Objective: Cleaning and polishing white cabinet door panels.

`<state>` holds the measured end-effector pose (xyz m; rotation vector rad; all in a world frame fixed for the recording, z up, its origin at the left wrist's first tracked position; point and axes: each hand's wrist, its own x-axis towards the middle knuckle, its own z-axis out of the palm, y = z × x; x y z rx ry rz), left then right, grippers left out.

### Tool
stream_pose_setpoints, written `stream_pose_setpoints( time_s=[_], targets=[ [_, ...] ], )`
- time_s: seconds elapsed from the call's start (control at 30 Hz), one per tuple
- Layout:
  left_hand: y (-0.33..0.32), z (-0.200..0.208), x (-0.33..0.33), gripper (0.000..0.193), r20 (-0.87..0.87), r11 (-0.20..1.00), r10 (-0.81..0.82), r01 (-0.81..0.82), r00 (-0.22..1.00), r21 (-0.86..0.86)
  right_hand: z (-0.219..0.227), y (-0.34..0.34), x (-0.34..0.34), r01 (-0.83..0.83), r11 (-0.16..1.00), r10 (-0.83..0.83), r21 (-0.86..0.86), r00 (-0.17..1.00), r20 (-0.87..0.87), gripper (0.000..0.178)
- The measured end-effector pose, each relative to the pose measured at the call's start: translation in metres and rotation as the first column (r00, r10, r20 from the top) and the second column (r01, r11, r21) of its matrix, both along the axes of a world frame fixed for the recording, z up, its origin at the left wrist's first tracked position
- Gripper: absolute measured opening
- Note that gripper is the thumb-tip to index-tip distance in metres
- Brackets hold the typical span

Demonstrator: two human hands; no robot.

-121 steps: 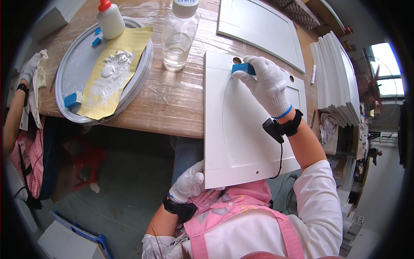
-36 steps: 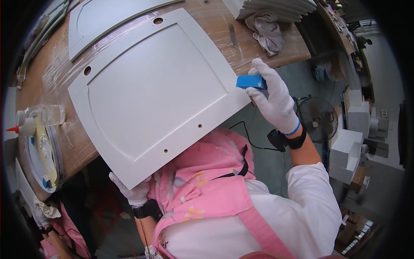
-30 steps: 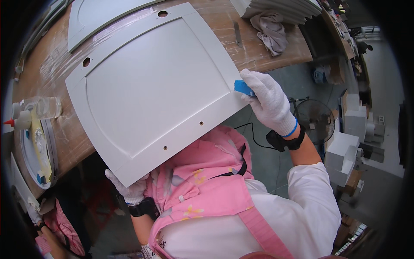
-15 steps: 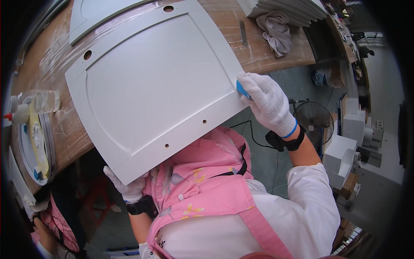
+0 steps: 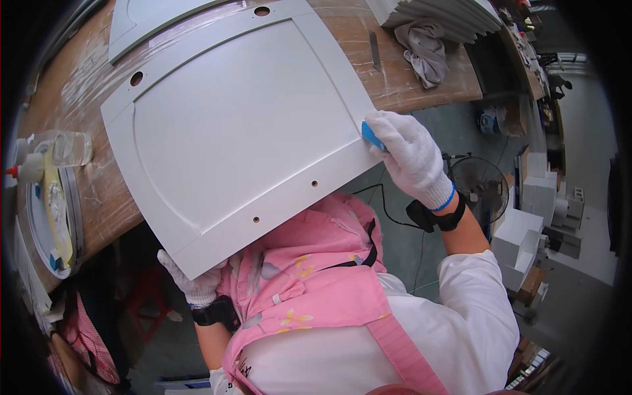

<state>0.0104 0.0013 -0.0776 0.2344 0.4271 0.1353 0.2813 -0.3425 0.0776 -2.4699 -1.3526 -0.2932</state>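
Observation:
A white cabinet door (image 5: 243,118) with a recessed, arched panel lies tilted across the bench edge, its near side over my lap. It has two large round holes along the far rail and two small ones along the near rail. My right hand (image 5: 411,155), in a white knit glove, pinches a small blue block (image 5: 372,136) against the inner right corner of the frame. At the near left corner my gloved left hand (image 5: 197,280) grips the door from below, its fingers partly hidden under it.
The wooden bench (image 5: 79,191) bears another white door (image 5: 158,23), a metal strip (image 5: 374,50), a grey cloth (image 5: 424,52) and a clear bottle (image 5: 72,150). A floor fan (image 5: 480,187) and white boxes (image 5: 520,240) stand at right. Another person's arm (image 5: 69,359) shows lower left.
The view has shifted slightly. My hands keep nearly the same places on the door and the blue block. At lower left the other person's arm has moved a little.

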Motion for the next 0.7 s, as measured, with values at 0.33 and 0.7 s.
stream_pose_setpoints(
  time_s=[0.33, 0.7],
  targets=[
    [-0.005, 0.008, 0.005, 0.085, -0.080, 0.997, 0.034, -0.028, 0.996, 0.073, 0.001, -0.002, -0.002, 0.033, 0.998, -0.034, -0.051, 0.999, -0.030, 0.058],
    [-0.004, 0.007, 0.004, 0.087, -0.123, 0.996, 0.027, -0.015, 0.992, 0.093, -0.003, -0.003, -0.001, 0.005, 0.998, -0.004, -0.059, 1.000, 0.021, 0.056]
  ],
)
